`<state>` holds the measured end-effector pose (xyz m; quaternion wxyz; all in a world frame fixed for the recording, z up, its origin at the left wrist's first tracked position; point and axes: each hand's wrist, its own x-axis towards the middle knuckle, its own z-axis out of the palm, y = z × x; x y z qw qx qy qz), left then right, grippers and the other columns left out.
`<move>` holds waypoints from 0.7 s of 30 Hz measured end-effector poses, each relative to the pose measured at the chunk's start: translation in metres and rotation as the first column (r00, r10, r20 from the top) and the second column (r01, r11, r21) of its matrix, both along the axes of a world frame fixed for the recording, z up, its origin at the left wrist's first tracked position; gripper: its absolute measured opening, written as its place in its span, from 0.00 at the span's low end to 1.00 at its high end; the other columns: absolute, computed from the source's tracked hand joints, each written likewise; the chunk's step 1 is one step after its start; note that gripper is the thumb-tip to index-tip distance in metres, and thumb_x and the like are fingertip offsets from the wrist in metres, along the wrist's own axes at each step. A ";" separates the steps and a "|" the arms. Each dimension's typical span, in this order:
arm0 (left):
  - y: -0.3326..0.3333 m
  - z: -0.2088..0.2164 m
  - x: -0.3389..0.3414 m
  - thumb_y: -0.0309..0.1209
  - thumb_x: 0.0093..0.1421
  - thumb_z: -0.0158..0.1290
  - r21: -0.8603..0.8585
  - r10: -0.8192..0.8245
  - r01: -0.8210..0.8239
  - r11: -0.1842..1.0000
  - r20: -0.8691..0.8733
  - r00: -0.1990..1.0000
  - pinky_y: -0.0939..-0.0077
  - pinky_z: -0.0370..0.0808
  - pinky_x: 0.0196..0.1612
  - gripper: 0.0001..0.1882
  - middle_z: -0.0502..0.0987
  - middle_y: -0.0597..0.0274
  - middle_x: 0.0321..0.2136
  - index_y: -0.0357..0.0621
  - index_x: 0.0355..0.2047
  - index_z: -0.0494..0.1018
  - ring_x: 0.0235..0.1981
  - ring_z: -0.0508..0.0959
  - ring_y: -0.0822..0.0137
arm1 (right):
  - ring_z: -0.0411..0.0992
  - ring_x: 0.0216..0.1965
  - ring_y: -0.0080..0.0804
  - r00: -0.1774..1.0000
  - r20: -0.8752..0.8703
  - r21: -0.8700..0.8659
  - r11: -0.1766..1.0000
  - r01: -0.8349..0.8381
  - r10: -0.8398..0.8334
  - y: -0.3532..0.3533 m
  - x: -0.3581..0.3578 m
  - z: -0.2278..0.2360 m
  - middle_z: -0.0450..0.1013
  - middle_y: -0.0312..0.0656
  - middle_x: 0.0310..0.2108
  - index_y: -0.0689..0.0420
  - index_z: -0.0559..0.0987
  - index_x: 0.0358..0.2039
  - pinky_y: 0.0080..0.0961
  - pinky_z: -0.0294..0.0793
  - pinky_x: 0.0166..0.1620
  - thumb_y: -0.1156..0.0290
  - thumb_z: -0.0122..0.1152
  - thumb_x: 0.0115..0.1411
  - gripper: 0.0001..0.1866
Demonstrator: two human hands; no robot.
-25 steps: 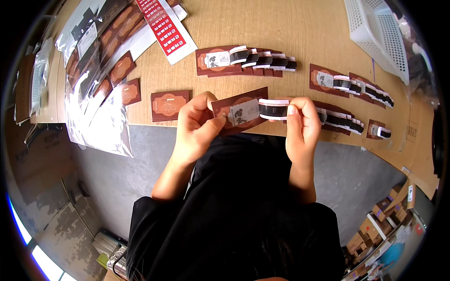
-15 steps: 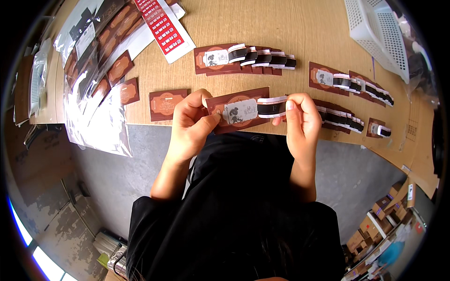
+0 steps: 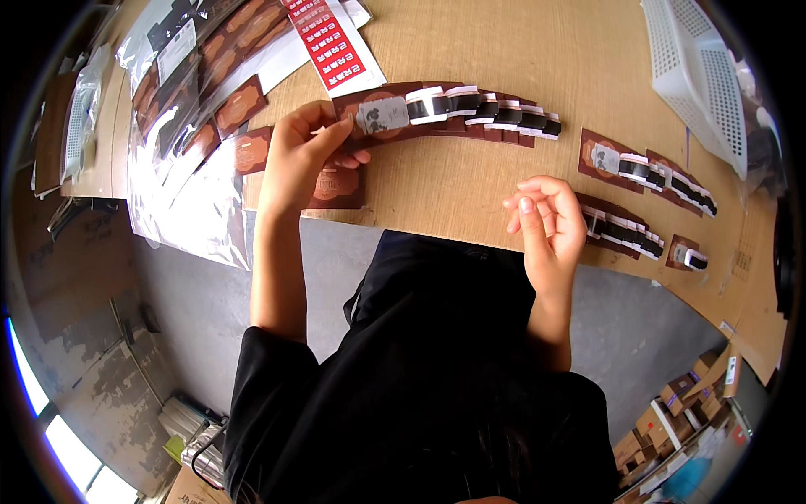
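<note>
My left hand (image 3: 304,155) pinches the left end of a brown card (image 3: 382,116) with a silver-grey panel and a black-and-white paper strip at its right end. That card lies over the left end of an overlapping row of like cards (image 3: 514,126), their strips stepping off to the right. Below the left hand is a plain brown card (image 3: 342,189), partly covered by the fingers. My right hand (image 3: 550,235) hovers at the table's front edge, fingers loosely curled and apart, holding nothing. Beside it lies another row of cards with strips (image 3: 623,228).
Further right are more cards with strips (image 3: 646,168) and a small single one (image 3: 686,254). A white perforated basket (image 3: 697,76) stands at the far right. Clear plastic bags with brown cards (image 3: 189,185) cover the left side, next to a red-and-white label sheet (image 3: 329,46).
My left hand has carried the card up and left onto the far row. My right hand has let go of its strip end and stays near the front edge.
</note>
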<state>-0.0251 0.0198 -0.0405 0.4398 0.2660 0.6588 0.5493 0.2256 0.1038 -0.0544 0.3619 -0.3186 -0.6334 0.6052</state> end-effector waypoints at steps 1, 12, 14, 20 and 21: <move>0.006 0.000 -0.003 0.26 0.57 0.45 -0.034 0.005 -0.005 0.999 0.003 1.000 0.84 0.72 0.24 0.07 0.74 0.57 0.25 0.32 0.31 0.68 0.21 0.75 0.73 | 0.66 0.20 0.16 1.000 0.003 0.012 1.000 -0.001 0.001 -0.001 -0.001 -0.001 0.69 0.38 0.21 0.64 0.69 0.32 0.10 0.62 0.23 0.79 0.51 0.55 0.04; 0.025 -0.006 -0.006 0.23 0.52 0.52 -0.172 -0.103 0.052 0.984 -0.301 0.948 0.87 0.71 0.20 0.16 0.72 0.62 0.21 0.37 0.42 0.65 0.18 0.74 0.75 | 0.68 0.24 0.18 0.999 0.041 -0.014 1.000 -0.018 0.019 -0.002 -0.004 -0.006 0.68 0.38 0.23 0.65 0.69 0.31 0.11 0.65 0.25 0.80 0.51 0.56 0.03; 0.025 -0.005 -0.003 0.23 0.51 0.53 -0.173 -0.113 0.051 0.984 -0.372 0.921 0.86 0.70 0.20 0.18 0.72 0.62 0.20 0.39 0.44 0.65 0.18 0.75 0.75 | 0.68 0.24 0.17 0.999 0.052 -0.029 1.000 -0.009 0.011 -0.002 -0.006 -0.006 0.69 0.38 0.23 0.65 0.69 0.31 0.11 0.64 0.24 0.79 0.51 0.55 0.03; 0.025 -0.009 0.002 0.26 0.48 0.57 -0.167 -0.109 -0.011 0.986 -0.695 0.711 0.81 0.69 0.19 0.22 0.72 0.60 0.19 0.40 0.44 0.65 0.17 0.75 0.73 | 0.65 0.20 0.18 0.965 0.252 0.243 0.970 0.010 -0.073 -0.005 -0.011 -0.009 0.70 0.37 0.22 0.62 0.72 0.30 0.14 0.61 0.23 0.79 0.55 0.52 0.04; 0.024 -0.009 0.003 0.27 0.47 0.57 -0.152 -0.098 -0.024 0.988 -0.739 0.666 0.80 0.69 0.20 0.22 0.71 0.60 0.18 0.40 0.44 0.65 0.18 0.75 0.72 | 0.64 0.19 0.18 0.958 0.277 0.308 0.951 -0.013 -0.077 -0.005 -0.014 -0.008 0.70 0.37 0.22 0.62 0.72 0.29 0.14 0.61 0.23 0.78 0.55 0.51 0.04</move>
